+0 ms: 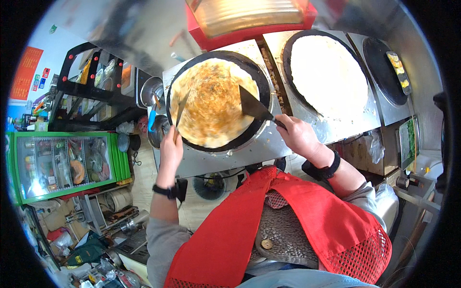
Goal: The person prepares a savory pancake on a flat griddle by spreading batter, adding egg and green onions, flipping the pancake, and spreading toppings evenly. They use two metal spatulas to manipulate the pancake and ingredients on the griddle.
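Note:
A large round crepe [216, 104], browned over its middle and paler at the rim, lies on a black round griddle [264, 90]. My left hand [170, 149] is closed around the handle of a narrow-looking scraper [182, 108], seen nearly edge-on over the crepe's left side. At the right side, my right hand [299, 135] grips the dark handle of a wide metal spatula [253, 105], whose blade lies over the crepe's right part. A second griddle on the right carries a pale, strongly lit crepe [327, 72].
A third black griddle [381, 68] at far right bears a tray [399, 73] with yellow pieces. Behind the griddles stands a red-framed lit case [252, 37]. Metal bowls [151, 91] and a black rack with food containers are at left, above a green display fridge [120, 154].

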Demonstrator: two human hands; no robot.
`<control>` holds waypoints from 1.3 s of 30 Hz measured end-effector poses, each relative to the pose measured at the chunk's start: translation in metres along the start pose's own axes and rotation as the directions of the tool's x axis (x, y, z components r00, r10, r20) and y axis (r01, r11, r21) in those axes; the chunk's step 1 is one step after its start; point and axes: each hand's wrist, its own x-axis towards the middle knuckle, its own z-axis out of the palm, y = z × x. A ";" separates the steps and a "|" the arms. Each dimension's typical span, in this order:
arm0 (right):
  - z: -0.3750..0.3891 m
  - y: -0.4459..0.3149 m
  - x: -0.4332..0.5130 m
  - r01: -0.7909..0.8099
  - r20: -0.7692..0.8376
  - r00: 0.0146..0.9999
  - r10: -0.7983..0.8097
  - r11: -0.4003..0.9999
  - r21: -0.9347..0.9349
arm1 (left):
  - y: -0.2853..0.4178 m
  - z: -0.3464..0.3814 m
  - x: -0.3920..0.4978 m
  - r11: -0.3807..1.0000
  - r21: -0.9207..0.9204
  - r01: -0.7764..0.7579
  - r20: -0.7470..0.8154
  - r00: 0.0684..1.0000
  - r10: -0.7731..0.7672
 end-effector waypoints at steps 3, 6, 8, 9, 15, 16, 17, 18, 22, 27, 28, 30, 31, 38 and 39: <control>-0.006 0.015 -0.010 -0.244 0.146 0.968 0.203 0.893 0.378 | 0.013 0.010 0.061 0.994 0.076 -0.078 0.051 0.996 0.074; -0.009 0.038 -0.020 -0.395 0.036 0.896 0.442 0.759 0.518 | 0.036 0.028 0.085 0.970 -0.105 -0.221 -0.089 0.973 0.212; -0.012 0.058 -0.026 -0.504 0.086 0.831 0.550 0.677 0.537 | 0.056 0.042 0.071 0.954 -0.175 -0.243 -0.130 0.966 0.222; -0.014 0.067 -0.030 -0.581 0.182 0.786 0.590 0.608 0.541 | 0.066 0.049 0.057 0.935 -0.279 -0.218 -0.106 0.975 0.196; 0.046 0.055 0.007 -0.489 0.308 0.871 0.382 0.612 0.622 | 0.117 0.083 -0.002 0.962 0.172 -0.213 0.080 0.976 0.202; 0.061 0.039 0.017 -0.285 0.086 0.951 0.297 0.732 0.619 | 0.120 0.086 -0.004 0.967 0.184 -0.178 0.113 0.981 0.160; 0.073 0.021 0.029 -0.238 -0.022 0.956 0.292 0.818 0.523 | 0.121 0.086 -0.003 0.966 0.192 -0.175 0.112 0.981 0.156; 0.081 0.001 0.038 -0.232 -0.011 0.959 0.283 0.805 0.546 | 0.121 0.082 -0.003 0.968 0.116 -0.224 0.051 0.974 0.219; 0.071 -0.063 0.057 -0.137 0.013 0.988 0.151 0.855 0.499 | 0.110 0.029 0.005 0.892 -0.424 0.157 0.148 0.984 -0.102; 0.044 -0.104 0.065 0.134 -0.194 0.980 -0.045 0.867 0.479 | 0.107 -0.042 -0.004 0.609 -0.727 0.317 0.222 0.948 -0.229; 0.042 -0.107 0.064 0.154 -0.235 0.971 -0.036 0.848 0.506 | 0.107 -0.047 -0.006 0.612 -0.727 0.311 0.211 0.950 -0.232; 0.041 -0.108 0.059 0.152 -0.216 0.976 -0.038 0.827 0.541 | 0.108 -0.048 -0.011 0.632 -0.705 0.322 0.216 0.946 -0.241; 0.041 -0.106 0.056 0.153 -0.205 0.978 -0.045 0.821 0.550 | 0.108 -0.045 -0.014 0.633 -0.702 0.328 0.218 0.944 -0.247; 0.040 -0.040 0.015 -0.260 0.103 0.965 0.240 0.833 0.489 | 0.109 0.037 -0.034 0.920 -0.350 0.176 0.227 0.969 -0.099; 0.038 -0.023 0.006 -0.324 0.139 0.945 0.295 0.790 0.521 | 0.107 0.046 -0.036 0.957 -0.280 0.078 0.201 0.979 -0.021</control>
